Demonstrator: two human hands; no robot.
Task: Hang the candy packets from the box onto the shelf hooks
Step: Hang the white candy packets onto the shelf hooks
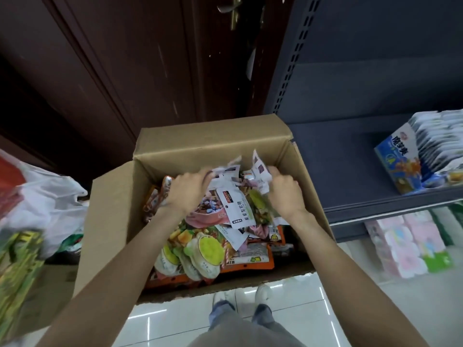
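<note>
The open brown cardboard box [200, 156] stands on the pale tiled floor [313, 316] and serves as the landmark; inside it lies a deep jumble of glossy candy packets [200, 249], green, orange and pink, so most of the stock seems not yet hung; no hooks are in view, and I cannot tell whether any packet already hangs. Both hands reach into the far half of the box: the left hand [186, 190] curls over a bunch of white-topped packets [234, 206], its fingers hidden beneath them, so I judge it gripping but cannot tell for sure; the right hand [283, 191] is closed around the crumpled headers of the same bunch near the box's far right corner; the step looks like gathering a handful to lift out. To the right of the box, just beside its wall, rises the dark grey metal shelf unit [363, 171] carrying a blue printed carton [400, 161]; left of the box slumps a white plastic bag [47, 196]; behind it stands a dark wooden door [125, 71]. The upright flaps hem the hands at the far side and the left, so the clear way out is straight up.
</note>
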